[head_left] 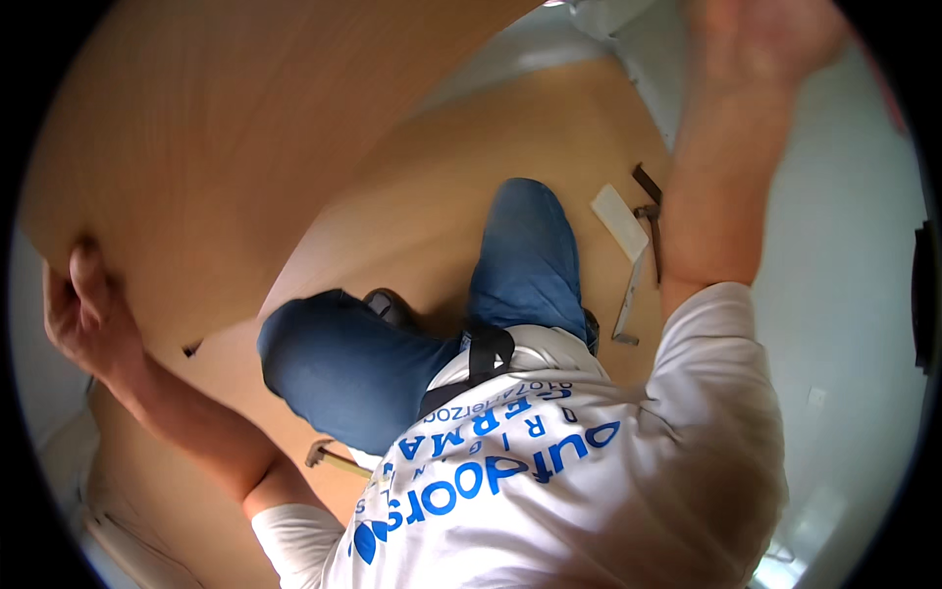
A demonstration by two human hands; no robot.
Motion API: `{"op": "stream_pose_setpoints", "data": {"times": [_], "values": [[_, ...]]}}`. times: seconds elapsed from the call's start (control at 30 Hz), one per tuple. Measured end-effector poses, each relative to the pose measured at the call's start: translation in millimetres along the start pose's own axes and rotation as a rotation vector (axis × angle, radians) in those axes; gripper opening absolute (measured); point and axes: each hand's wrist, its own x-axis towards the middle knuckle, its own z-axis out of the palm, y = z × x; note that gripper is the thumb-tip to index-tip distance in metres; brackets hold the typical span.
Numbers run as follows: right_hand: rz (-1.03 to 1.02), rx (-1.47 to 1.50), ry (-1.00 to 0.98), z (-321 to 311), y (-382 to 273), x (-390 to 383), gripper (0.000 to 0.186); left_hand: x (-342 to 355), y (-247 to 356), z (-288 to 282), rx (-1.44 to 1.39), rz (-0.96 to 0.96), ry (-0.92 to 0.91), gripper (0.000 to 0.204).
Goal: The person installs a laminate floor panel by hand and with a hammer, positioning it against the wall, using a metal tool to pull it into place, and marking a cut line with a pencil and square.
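Note:
A large wood-coloured panel [245, 128] is raised and tilted in front of me, filling the upper left. My left hand [93, 314] grips its lower left edge, thumb on the near face and fingers curled round behind. High on the right, my right arm is stretched out beside the pale wall. My right hand [770, 39] is blurred and cut off by the picture's edge, so its fingers cannot be made out. I am kneeling or crouching on the floor, with my blue-trousered knees below the panel.
Right of my knees, a white flat piece [620, 221], a hammer-like tool [654, 236] and a thin metal strip [628, 304] lie on the wood-coloured floor [422, 157]. A hammer [339, 459] lies by my left thigh. A pale wall [834, 294] rises close at right.

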Motion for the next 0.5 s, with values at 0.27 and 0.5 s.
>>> {"op": "stream_pose_setpoints", "data": {"times": [0.27,0.5], "values": [[1.078,-0.397,0.132,-122,136,-266,0.038,-64,-182,-17,0.379,-0.167,-0.618,0.046],[1.432,-0.534,-0.196,-142,174,-338,0.055,-144,-282,-1,0.501,-0.355,-0.849,0.065]]}}
